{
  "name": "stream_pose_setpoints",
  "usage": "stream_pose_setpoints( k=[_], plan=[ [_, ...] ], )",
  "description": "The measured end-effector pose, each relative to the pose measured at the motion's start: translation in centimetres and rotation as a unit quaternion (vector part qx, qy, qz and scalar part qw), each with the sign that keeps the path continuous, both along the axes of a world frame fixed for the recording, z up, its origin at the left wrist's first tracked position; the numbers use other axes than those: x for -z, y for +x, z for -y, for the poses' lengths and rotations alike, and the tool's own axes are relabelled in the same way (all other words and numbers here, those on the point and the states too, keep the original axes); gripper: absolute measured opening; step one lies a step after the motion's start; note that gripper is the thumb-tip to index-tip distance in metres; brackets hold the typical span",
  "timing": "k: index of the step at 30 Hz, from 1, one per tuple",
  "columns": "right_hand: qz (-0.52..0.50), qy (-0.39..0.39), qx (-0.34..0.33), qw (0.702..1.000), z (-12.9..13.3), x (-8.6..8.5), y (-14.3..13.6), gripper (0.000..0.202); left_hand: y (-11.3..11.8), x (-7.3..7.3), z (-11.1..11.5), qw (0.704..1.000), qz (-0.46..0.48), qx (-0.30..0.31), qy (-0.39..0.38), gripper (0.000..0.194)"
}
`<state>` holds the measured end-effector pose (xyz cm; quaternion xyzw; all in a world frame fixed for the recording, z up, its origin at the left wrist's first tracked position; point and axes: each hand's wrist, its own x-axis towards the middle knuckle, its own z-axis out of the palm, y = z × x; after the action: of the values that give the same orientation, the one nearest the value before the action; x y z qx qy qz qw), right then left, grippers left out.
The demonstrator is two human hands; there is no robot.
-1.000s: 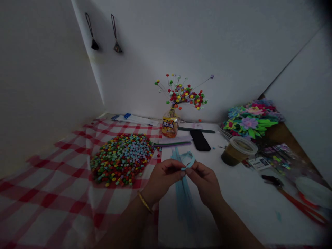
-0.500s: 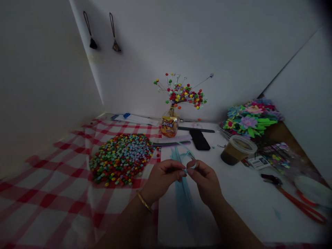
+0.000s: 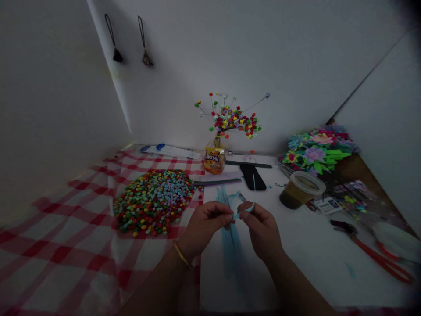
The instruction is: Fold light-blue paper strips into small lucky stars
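My left hand and my right hand are close together, both pinching one narrow light-blue paper strip. The left fingertips hold its folded end. From my right fingers the strip's free end curls up in front of the black phone. Beneath my hands lies a bundle of loose light-blue paper strips on the white table. Just beyond my fingers a looped blue strip rests near a thin tool, partly hidden. A gold bangle circles my left wrist.
Many folded paper stars are heaped on the red checked cloth. A bottle of star stems stands at the back. To the right are a plastic tub of brown liquid, pipe-cleaner flowers and an orange strap.
The strip's free end has swung from lying leftward beyond my hands to standing up over the phone. My fingertips are slightly further apart, showing more strip.
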<state>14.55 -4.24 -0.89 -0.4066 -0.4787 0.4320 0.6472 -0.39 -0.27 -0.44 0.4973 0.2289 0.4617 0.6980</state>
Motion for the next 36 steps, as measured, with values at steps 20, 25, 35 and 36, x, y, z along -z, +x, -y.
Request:
stream_pose_setpoints(
  k=[20, 25, 35, 36],
  plan=[
    [0.188, 0.056, 0.089, 0.977, 0.0, -0.2, -0.4, 0.009, 0.3, -0.5, -0.1, 1.000, -0.011, -0.001, -0.027, 0.014],
    [0.183, 0.057, 0.105, 0.976, 0.0, 0.0, -0.3, 0.008, 0.2, -0.4, 0.1, 1.000, -0.011, -0.001, -0.025, 0.014],
    [0.138, 0.062, 0.081, 0.985, 0.0, 0.2, -0.1, 0.004, 0.5, -0.4, 0.2, 0.998, -0.009, -0.056, -0.007, 0.013],
    [0.136, 0.067, 0.086, 0.985, -0.1, 0.2, -0.1, 0.004, 0.5, -0.3, 0.2, 0.998, -0.012, -0.062, 0.000, 0.014]
  ],
)
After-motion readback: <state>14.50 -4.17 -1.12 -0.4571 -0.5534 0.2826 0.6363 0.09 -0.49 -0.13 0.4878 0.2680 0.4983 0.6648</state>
